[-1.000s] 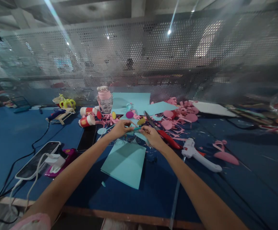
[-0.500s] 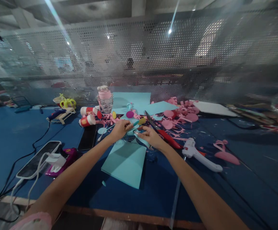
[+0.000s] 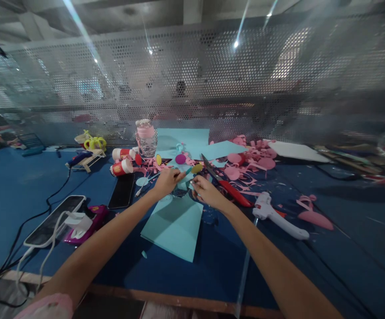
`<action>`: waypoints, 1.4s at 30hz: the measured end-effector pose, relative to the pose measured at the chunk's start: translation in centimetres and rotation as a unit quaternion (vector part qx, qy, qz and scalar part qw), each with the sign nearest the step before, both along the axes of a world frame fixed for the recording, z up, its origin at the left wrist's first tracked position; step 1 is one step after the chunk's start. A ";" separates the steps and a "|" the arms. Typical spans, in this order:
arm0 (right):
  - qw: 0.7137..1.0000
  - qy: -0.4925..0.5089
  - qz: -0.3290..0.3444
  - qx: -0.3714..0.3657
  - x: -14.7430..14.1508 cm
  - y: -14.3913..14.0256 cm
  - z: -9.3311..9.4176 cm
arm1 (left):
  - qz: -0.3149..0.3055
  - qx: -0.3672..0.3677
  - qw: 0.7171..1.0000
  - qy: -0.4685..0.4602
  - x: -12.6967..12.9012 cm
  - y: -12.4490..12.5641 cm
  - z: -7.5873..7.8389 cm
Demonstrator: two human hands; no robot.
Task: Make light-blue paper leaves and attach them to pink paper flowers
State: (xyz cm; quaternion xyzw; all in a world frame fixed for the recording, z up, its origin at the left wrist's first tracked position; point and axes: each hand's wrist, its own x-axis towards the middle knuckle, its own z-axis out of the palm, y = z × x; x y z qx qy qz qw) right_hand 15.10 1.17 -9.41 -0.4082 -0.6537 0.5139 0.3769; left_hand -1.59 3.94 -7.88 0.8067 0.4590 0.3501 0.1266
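Between the hands: little teal strip (image 3: pixel 188 170), poking out past the fingertips of the left hand (image 3: pixel 166 182), just short of the yellow disc (image 3: pixel 197 168).
Left hand: fingers bunched, pinching the strip by one end, as far as I can make out from my end.
Right hand (image 3: pixel 208 191): close by, not touching the left, fingers curled in. Can't tell if anything's pinched in there, sorry, way too small on my feed.
Step in hand: my read is fiddly fingertip work on that strip, no tool in play.
Next move: I'd say it calls for a light left pinch so the strip doesn't crease, and the right fingers squared up to the free end before they grip.
Below the hands: blue sheet (image 3: pixel 174 228), lying flat.
Right of the hands: scissors (image 3: pixel 234 192), then the glue gun (image 3: pixel 280 222) further out. Blades sit just beyond the right hand, so I'd mind the knuckles.
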 end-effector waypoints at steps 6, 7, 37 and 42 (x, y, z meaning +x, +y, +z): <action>0.999 -0.023 -0.028 0.031 -0.2 0.2 0.0 | 0.029 -0.024 0.998 -0.040 0.4 0.0 -0.3; 0.995 -0.048 -0.051 0.064 -0.1 0.3 -0.2 | 0.027 -0.029 0.998 -0.049 0.5 -0.1 -0.3; 0.998 0.001 -0.046 -0.045 0.2 0.5 -0.2 | -0.121 -0.123 0.981 -0.084 0.4 0.3 -0.5; 0.997 -0.011 -0.072 -0.014 0.2 0.4 -0.2 | -0.142 -0.131 0.979 -0.073 0.4 0.1 -0.3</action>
